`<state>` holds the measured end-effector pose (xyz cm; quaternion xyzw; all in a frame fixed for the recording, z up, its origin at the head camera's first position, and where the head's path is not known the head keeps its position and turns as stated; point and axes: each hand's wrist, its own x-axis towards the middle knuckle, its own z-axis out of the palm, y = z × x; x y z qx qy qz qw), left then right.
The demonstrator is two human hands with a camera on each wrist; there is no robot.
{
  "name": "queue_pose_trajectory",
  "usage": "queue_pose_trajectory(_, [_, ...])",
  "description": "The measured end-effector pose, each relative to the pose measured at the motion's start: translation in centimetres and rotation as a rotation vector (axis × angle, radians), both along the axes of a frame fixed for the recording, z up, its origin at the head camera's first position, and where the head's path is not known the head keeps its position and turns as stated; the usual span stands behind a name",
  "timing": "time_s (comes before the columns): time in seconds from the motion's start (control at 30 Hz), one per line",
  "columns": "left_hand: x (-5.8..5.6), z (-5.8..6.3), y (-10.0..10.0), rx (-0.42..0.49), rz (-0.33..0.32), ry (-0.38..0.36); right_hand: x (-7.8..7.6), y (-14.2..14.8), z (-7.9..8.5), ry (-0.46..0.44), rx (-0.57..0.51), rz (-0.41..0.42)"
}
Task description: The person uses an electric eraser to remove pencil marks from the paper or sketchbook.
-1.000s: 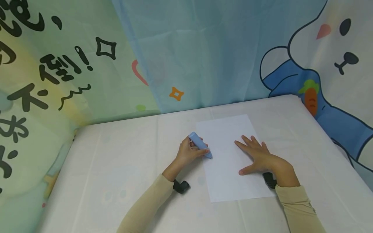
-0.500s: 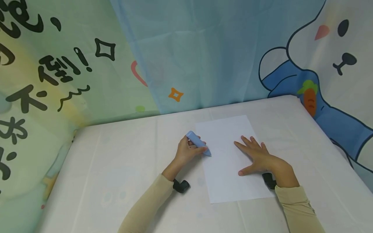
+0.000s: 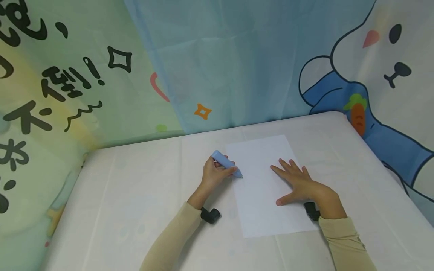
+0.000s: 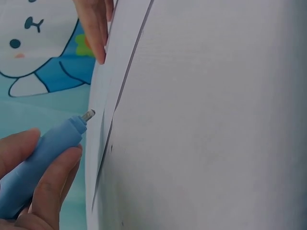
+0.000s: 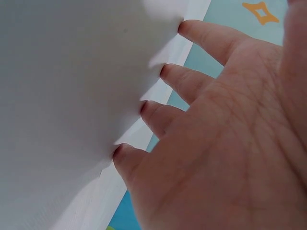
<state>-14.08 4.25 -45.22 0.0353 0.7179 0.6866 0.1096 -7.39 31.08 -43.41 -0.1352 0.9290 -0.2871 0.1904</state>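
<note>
My left hand (image 3: 213,174) pinches a thick light-blue pen-shaped tool (image 3: 223,162) between thumb and fingers. A short, shiny tip pokes out of its stepped collar in the left wrist view, where the tool (image 4: 45,165) runs up from the lower left. In the head view the tip lies over the left margin of a white paper sheet (image 3: 261,210); whether it touches is unclear. On the sheet's right side rests my right hand (image 3: 300,186), fingers spread. Its fingertips (image 5: 165,72) press the paper in the right wrist view. No clear mark shows on the sheet.
A white cloth (image 3: 142,195) covers the table under the paper. Behind the table hangs a printed backdrop (image 3: 234,67) with lettering and a cartoon animal. Black wrist cameras sit at both cuffs, the left camera (image 3: 211,215) near the cloth.
My left hand has slid a short way along the paper's left side, away from me, carrying the blue tool. The right hand stays put on the sheet. The head view has shifted slightly.
</note>
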Motion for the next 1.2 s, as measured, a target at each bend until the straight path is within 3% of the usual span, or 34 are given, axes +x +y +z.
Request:
queue_pose_trajectory(0.23, [-0.22, 0.02, 0.01, 0.017, 0.006, -0.009, -0.05, 0.06, 0.01, 0.004, -0.011, 0.004])
queue_pose_trajectory(0.43, [-0.45, -0.1, 0.0, 0.109, 0.006, -0.087, -0.1, 0.3, 0.12, 0.01, -0.022, 0.011])
queue_pose_trajectory(0.67, [-0.31, -0.27, -0.25, 0.157, 0.002, -0.14, 0.14, 0.23, 0.28, 0.003, -0.037, 0.005])
queue_pose_trajectory(1.07, [-0.32, -0.74, -0.78, 0.167, 0.02, -0.098, 0.24, -0.34, 0.02, 0.017, -0.023, -0.002])
queue_pose_trajectory(1.2, [-0.6, -0.86, -0.58, 0.162, 0.0, -0.068, 0.07, -0.12, -0.04, 0.025, -0.015, -0.006])
